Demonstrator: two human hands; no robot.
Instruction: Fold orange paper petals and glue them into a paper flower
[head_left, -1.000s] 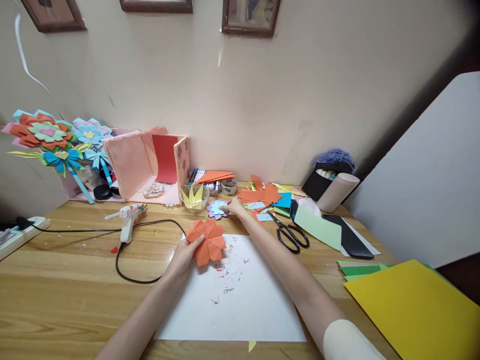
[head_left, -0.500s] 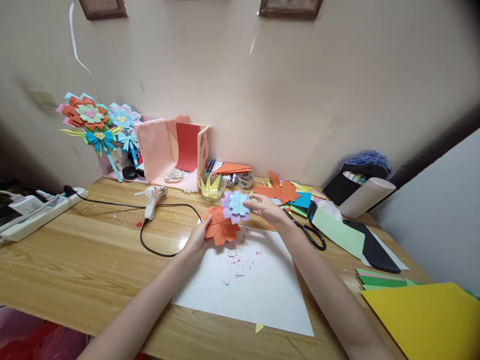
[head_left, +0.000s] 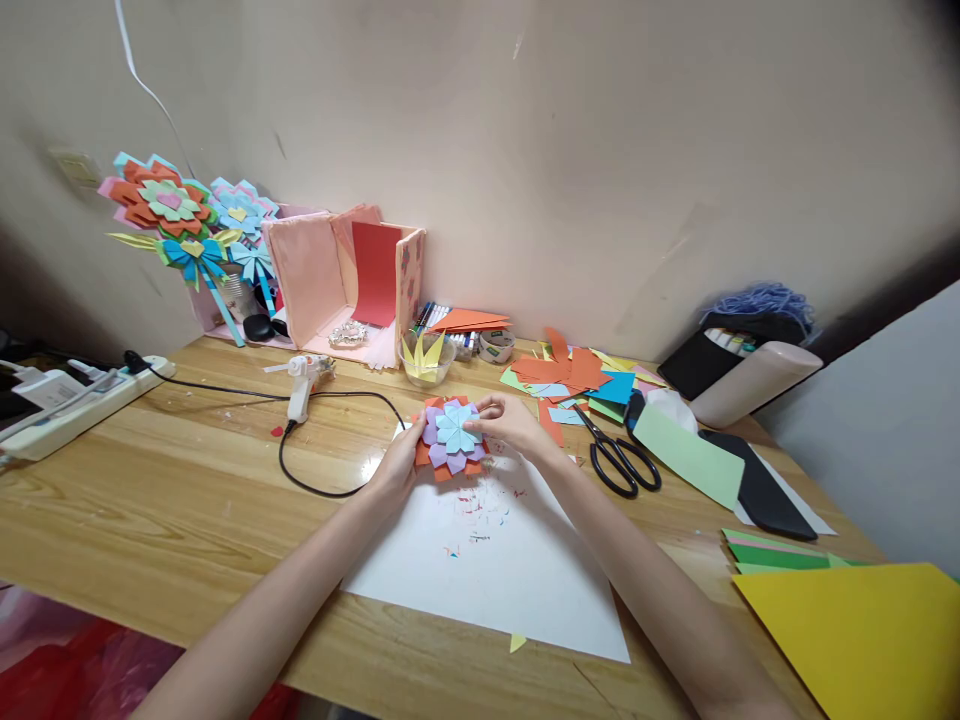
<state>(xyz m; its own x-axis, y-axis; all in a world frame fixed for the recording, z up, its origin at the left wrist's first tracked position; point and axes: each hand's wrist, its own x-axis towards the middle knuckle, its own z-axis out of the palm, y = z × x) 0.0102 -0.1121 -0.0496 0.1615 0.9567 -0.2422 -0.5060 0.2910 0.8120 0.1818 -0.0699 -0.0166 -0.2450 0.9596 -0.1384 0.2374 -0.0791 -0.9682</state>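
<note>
My left hand [head_left: 400,462] grips the left edge of an orange paper flower [head_left: 444,472], held above a white sheet [head_left: 517,580]. On top of the orange flower lies a smaller purple paper flower [head_left: 454,460] with a light blue one [head_left: 456,428] at its centre. My right hand [head_left: 511,422] pinches the right side of the light blue and purple flower, thumb on its face. The orange petals show all round behind the purple ones. Coloured marks dot the sheet below.
A white glue gun [head_left: 300,385] with a black cord stands left. Black-handled scissors [head_left: 622,462] lie right, by orange and blue paper scraps [head_left: 577,375]. Behind are a pink box [head_left: 307,285], a clear bowl [head_left: 427,360] and finished paper flowers [head_left: 171,205]. Yellow paper [head_left: 855,620] is near right.
My right hand has brought the purple and light blue flower left and down onto the orange flower, now centred over it. The view has shifted slightly.
</note>
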